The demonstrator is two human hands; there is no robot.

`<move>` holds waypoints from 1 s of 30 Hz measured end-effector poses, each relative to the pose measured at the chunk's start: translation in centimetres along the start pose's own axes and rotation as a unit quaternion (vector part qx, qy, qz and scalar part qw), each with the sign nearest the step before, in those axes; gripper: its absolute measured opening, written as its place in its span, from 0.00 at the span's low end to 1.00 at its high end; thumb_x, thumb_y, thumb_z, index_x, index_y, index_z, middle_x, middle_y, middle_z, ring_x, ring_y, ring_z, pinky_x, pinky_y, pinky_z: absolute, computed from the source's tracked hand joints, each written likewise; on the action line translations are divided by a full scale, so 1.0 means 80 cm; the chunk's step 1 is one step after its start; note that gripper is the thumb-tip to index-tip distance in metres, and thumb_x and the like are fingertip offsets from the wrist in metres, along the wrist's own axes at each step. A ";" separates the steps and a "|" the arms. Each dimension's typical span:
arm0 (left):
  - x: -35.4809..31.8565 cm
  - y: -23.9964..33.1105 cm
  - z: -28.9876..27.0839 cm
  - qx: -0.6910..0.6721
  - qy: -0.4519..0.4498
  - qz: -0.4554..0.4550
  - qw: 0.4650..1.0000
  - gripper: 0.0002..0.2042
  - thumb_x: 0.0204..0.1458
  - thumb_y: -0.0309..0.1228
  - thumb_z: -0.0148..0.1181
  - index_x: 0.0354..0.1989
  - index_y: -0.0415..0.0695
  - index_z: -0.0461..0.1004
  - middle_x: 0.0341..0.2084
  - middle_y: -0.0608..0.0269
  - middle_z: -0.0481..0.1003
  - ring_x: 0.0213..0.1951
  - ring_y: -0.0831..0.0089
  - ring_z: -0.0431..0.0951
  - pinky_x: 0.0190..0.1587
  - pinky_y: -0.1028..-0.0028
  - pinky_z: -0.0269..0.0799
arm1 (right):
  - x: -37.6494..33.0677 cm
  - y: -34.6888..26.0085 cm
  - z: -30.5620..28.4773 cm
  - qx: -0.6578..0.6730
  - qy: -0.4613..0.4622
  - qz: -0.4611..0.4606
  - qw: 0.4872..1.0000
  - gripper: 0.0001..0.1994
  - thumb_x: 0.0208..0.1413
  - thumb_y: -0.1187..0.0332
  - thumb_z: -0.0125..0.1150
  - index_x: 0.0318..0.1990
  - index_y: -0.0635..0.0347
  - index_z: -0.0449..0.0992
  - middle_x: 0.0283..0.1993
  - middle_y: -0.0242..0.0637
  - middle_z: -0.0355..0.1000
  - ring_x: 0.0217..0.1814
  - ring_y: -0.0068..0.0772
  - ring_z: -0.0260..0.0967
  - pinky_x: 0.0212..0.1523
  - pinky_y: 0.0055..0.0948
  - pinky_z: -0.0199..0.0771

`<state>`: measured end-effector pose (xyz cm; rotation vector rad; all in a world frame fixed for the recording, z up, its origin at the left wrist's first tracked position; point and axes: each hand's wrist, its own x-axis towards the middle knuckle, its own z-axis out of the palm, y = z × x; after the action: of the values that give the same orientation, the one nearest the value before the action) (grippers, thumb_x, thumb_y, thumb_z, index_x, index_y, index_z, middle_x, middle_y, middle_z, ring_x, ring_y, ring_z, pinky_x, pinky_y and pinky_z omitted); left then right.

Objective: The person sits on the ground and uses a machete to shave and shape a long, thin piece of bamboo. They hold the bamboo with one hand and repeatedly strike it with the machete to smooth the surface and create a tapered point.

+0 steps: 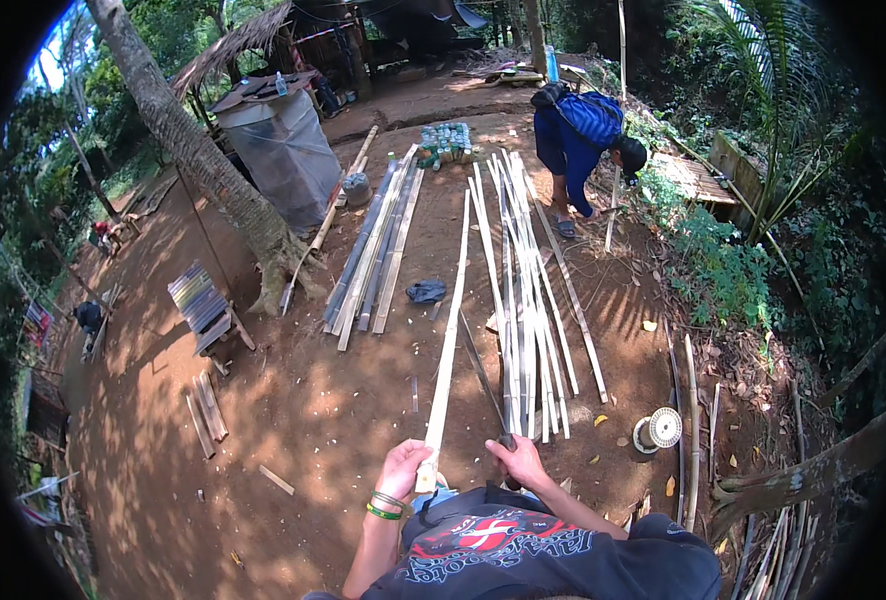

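Bright daylight dapples the brown ground (303,400) below the tree trunk (188,140); sky (55,58) glares left of it, striped shadows (615,320) fall well to its right, and fisheye distortion bends the black-rimmed edges.

Single wide fisheye view from the person's head, facing down and forward: left hand (403,469) and right hand (520,463) close, bottom centre; dirt ground (308,415) stretching far beyond.
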<state>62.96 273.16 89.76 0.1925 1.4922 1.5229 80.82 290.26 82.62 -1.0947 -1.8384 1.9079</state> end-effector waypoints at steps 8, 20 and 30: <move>-0.052 -0.001 0.033 -0.019 -0.010 0.051 0.998 0.03 0.57 0.27 0.57 0.36 0.42 0.70 0.25 0.70 0.75 0.26 0.83 0.74 0.28 0.82 0.68 | 0.007 -0.074 0.034 0.130 -0.100 -0.050 0.985 0.12 0.62 0.61 0.60 0.31 0.60 0.72 0.25 0.35 0.77 0.16 0.15 0.60 0.17 0.19 0.59; -0.060 0.011 0.004 0.013 -0.040 0.113 0.993 0.06 0.58 0.29 0.58 0.39 0.41 0.72 0.27 0.71 0.74 0.30 0.85 0.72 0.33 0.81 0.67 | 0.009 -0.127 0.098 0.184 -0.033 -0.036 0.982 0.11 0.49 0.74 0.67 0.24 0.57 0.68 0.16 0.25 0.63 0.13 0.17 0.58 0.16 0.21 0.55; -0.116 0.113 -0.062 0.200 0.028 0.442 0.874 0.33 0.57 0.59 0.51 0.48 0.33 0.71 0.42 0.53 0.72 0.43 0.67 0.76 0.44 0.69 0.73 | 0.037 -0.179 0.154 0.151 0.007 -0.101 0.983 0.09 0.46 0.75 0.67 0.24 0.58 0.70 0.17 0.26 0.66 0.16 0.18 0.63 0.18 0.22 0.61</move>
<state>59.87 265.17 100.71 1.2281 1.8735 1.8730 66.23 285.42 94.02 -0.7891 -1.5201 1.9680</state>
